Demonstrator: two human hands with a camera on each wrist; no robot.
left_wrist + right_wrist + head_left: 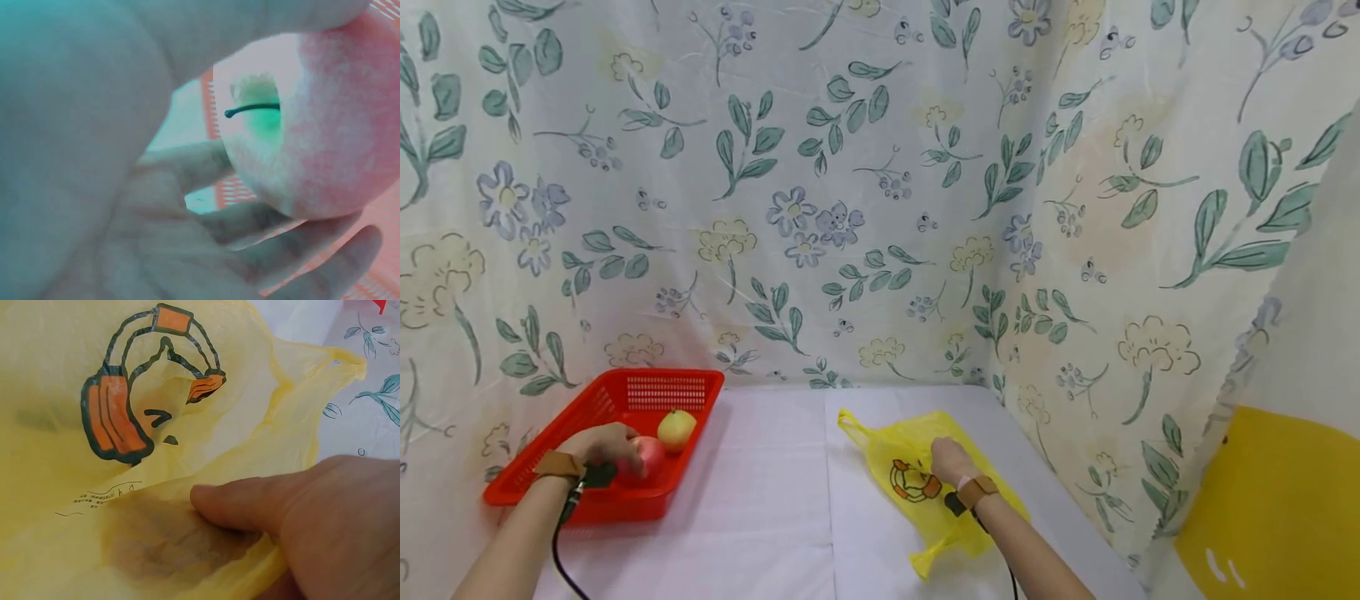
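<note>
My left hand [601, 443] reaches into the red plastic basket [672, 506] and grips a pinkish-red apple [337, 119]. In the left wrist view the thumb lies over the apple and the fingers [250, 222] curl beneath it, its dark stem facing the palm. Beside that hand sits a pale yellow-green fruit [677, 431]. Over on the right, my right hand [951, 461] pinches a yellow plastic bag [887, 450] by its edge. Its thumb [244, 500] presses on the outside, while the other fingers show faintly through the film from within.
White cloth covers the table [767, 483], with a seam down its middle. A flowered curtain [850, 208] hangs behind and along the right side. At the far right is a yellow panel [1270, 500]. Cables run from both wrist cameras.
</note>
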